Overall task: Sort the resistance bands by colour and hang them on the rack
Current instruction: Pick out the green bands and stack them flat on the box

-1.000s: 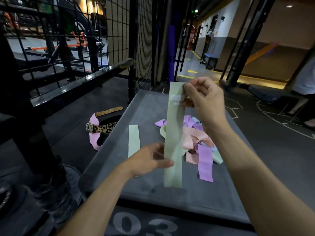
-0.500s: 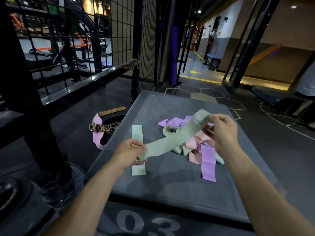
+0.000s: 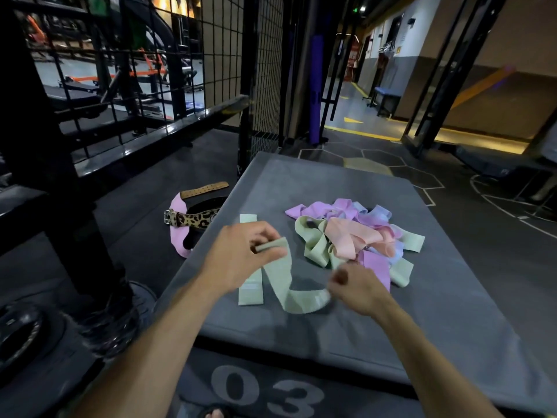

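A pale green resistance band (image 3: 284, 279) droops in a curve between my two hands, low over the grey padded box (image 3: 422, 312). My left hand (image 3: 238, 254) pinches one end of it. My right hand (image 3: 355, 289) holds the other end near the box top. Under my left hand lies another green band (image 3: 250, 292), flat and straight. To the right sits a tangled pile of bands (image 3: 355, 236) in purple, pink, light blue and green.
A pink lifting belt with a leopard-print strap (image 3: 187, 220) lies on the floor left of the box. A black wire-mesh rack (image 3: 180, 55) and its rail stand at the left and back. The box front bears "03".
Both hands came down with the green band: a second ago it hung upright, the right hand high; now it sags low over the box, beside the flat green band.
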A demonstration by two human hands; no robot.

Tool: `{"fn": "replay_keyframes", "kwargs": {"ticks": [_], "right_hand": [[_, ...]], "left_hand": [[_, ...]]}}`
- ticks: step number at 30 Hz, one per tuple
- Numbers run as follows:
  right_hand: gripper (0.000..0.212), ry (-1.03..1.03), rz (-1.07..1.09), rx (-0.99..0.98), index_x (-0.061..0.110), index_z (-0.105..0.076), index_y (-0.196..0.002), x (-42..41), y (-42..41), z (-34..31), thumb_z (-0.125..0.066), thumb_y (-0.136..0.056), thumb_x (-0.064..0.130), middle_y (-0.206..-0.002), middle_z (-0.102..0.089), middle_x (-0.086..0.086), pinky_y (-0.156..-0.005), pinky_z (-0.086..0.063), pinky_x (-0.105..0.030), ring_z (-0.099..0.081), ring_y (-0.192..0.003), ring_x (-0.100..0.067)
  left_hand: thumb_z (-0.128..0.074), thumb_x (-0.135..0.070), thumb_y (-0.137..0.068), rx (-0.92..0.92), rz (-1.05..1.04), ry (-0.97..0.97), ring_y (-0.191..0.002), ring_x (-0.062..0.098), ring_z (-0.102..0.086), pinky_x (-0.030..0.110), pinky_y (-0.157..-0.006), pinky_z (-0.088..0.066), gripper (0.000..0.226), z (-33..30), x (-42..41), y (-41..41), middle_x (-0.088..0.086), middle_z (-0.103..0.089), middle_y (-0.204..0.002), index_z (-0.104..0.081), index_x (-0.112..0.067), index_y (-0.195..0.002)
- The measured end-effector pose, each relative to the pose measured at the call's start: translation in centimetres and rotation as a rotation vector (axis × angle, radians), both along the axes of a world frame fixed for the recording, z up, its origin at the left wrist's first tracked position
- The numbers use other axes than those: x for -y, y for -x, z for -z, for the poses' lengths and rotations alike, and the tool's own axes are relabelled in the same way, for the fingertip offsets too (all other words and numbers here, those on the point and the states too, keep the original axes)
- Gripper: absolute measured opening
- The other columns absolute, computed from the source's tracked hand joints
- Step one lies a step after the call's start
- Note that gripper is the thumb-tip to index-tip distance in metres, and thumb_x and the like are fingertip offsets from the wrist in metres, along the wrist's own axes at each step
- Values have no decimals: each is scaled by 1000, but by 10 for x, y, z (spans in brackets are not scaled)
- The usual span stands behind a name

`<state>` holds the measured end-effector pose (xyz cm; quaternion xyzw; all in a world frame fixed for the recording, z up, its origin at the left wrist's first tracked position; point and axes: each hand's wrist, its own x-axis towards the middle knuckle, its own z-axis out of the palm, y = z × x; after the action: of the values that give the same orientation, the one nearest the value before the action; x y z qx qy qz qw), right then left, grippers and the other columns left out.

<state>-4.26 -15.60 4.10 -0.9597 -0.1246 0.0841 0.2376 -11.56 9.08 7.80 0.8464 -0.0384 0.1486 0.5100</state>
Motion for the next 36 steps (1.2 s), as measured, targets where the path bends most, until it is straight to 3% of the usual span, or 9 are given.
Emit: {"fn": "replay_keyframes", "kwargs": {"ticks": [4, 7, 9, 15, 20, 23, 26, 32, 36], "right_hand": [[7, -582, -181, 325, 23, -73, -98, -35, 21, -40, -70, -92, 21, -96, -66, 21, -77, -43, -13, -58, -90, -2], [12, -781, -262, 254, 18, -74, -105, -53, 33, -58, -67, -96, 19, -100, -71, 18, -76, -51, -21, -64, -93, -1], [10, -808, -289, 260, 16, -75, -102, -60, 34, -63, -69, -94, 16, -96, -74, 15, -73, -52, -25, -66, -86, 0], [6, -702, -349, 362, 19, -71, -90, -69, 29, -72, -69, -94, 14, -84, -71, 11, -66, -44, -21, -60, -73, -4], [4, -725, -310, 577, 18, -72, -92, -73, 32, -100, -73, -92, 14, -84, -70, 11, -67, -49, -24, -62, -72, -9], [5, -825, -293, 628, 14, -74, -95, -79, 32, -119, -74, -91, 12, -85, -73, 7, -70, -57, -41, -68, -73, -19], [5, -867, -296, 635, 12, -74, -95, -86, 25, -136, -73, -91, 10, -85, -73, -1, -68, -57, -48, -68, -71, -30], [4, -887, -296, 617, 10, -73, -95, -103, 5, -149, -72, -91, 9, -86, -74, 0, -68, -61, -35, -70, -74, -25], [4, -888, -266, 595, 12, -73, -93, -112, -20, -146, -72, -91, 9, -84, -73, 1, -66, -58, -30, -67, -67, -18]], "left_hand": [[-83, -30, -81, 62, 56, 97, -70, 21, -67, 43, -64, -58, 12, -11, 7, 1, -3, -75, -79, -76, -23, -88], [-83, -28, -82, 105, 54, 76, -70, 25, -69, 35, -60, -57, 11, -14, 4, 0, -3, -75, -79, -77, -24, -90], [-84, -28, -80, 118, 47, 37, -73, 19, -72, 39, -69, -59, 14, -15, 4, 1, -6, -76, -79, -74, -25, -88], [-87, -25, -78, 178, 1, 131, -71, 34, -68, 56, -70, -56, 34, -15, 0, 1, 1, -73, -73, -53, -24, -84], [-83, -19, -83, 49, 92, 202, -87, 17, -73, 39, -84, -58, 34, -3, -2, -4, -2, -77, -91, -61, -19, -108], [-78, -12, -87, -38, 169, 173, -85, 17, -71, 38, -84, -55, 16, 19, -1, -10, 6, -77, -91, -70, -12, -100], [-74, -16, -90, -148, 211, 63, -93, 16, -71, 31, -88, -53, 11, 38, -5, -14, -1, -77, -96, -74, -22, -100], [-62, -12, -97, -306, 196, 59, -77, 8, -65, 34, -84, -54, 14, 59, -19, -16, -9, -71, -83, -71, -22, -93], [-62, -16, -99, -402, 198, 166, -71, 14, -68, 36, -73, -62, 18, 60, -25, -12, 5, -68, -81, -68, -15, -82]]}}
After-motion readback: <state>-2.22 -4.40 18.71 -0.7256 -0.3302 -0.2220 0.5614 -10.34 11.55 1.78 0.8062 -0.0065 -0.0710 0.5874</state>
